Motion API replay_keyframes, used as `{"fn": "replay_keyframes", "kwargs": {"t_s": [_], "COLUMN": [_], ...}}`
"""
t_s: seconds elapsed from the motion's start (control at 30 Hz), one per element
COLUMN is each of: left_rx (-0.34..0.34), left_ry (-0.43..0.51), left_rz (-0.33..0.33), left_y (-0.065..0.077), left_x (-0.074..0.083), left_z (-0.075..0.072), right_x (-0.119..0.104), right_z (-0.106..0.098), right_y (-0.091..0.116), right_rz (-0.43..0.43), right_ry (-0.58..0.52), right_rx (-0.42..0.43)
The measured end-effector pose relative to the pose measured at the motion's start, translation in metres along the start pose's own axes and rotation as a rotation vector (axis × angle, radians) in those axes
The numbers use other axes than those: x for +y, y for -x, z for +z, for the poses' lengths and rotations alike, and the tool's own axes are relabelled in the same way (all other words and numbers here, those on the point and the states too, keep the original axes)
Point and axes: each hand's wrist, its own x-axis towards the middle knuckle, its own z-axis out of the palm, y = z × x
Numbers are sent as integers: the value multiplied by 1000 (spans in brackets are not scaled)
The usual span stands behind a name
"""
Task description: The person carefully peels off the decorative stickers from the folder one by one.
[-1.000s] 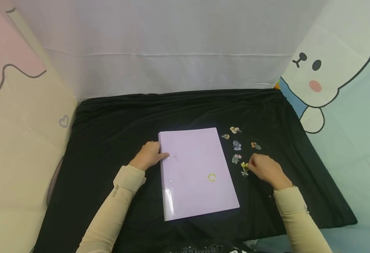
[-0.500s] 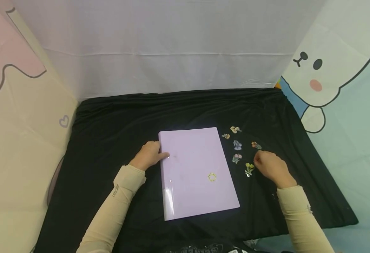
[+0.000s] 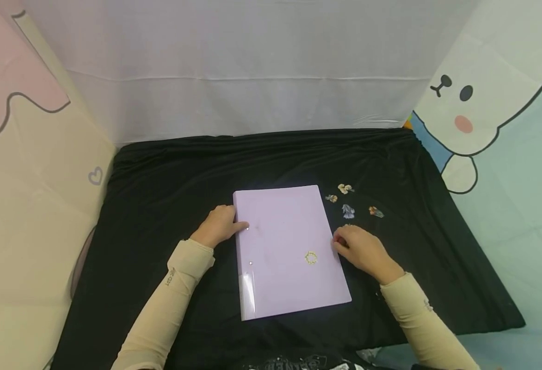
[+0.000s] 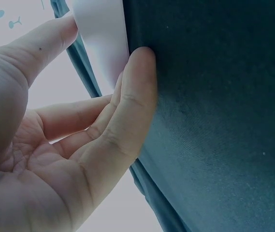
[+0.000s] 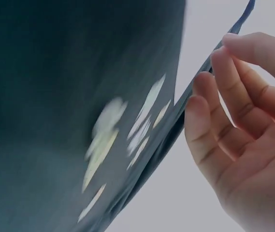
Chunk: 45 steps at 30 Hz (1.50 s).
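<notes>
The left hand (image 3: 217, 226) grips the folder (image 3: 280, 282), thumb on top, fingers against the side, probably to steady it. The folder lies about midway between the table's (image 3: 169, 169) left and right edges. Flowers (image 3: 348, 211) lie spaced toward the right edge, presumably for separate access. The right hand (image 3: 364, 250) is half-curled, with no held object visible.
</notes>
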Motion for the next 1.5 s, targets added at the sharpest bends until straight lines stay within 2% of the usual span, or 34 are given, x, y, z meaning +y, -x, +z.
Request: {"fn": "replay_keyframes", "kwargs": {"t_s": [0.23,0.63,0.93,1.3,1.4,1.5], "left_rx": [-2,11,9,4,6,12], "left_ry": [-2,-6,-19,-24,-23,-16], "left_rz": [-4,9,6,5,9,14], "left_y": [0,1,-1,-2,-2,-2], "left_x": [0,0,-1,-1,-1,-2], "left_z": [-1,0,2,3,3,3], "right_x": [-31,-47,-52,-47,-44,-35], "right_z": [15,28,26,30,28,21], "right_y": [-12,-18,-22,-20,-20,-20], "right_rz": [-181,-294,-268,-299,-268,-200], "right_ry": [43,116,152,207,194,181], "right_rx": [-41,19,-18,8,23,36]}}
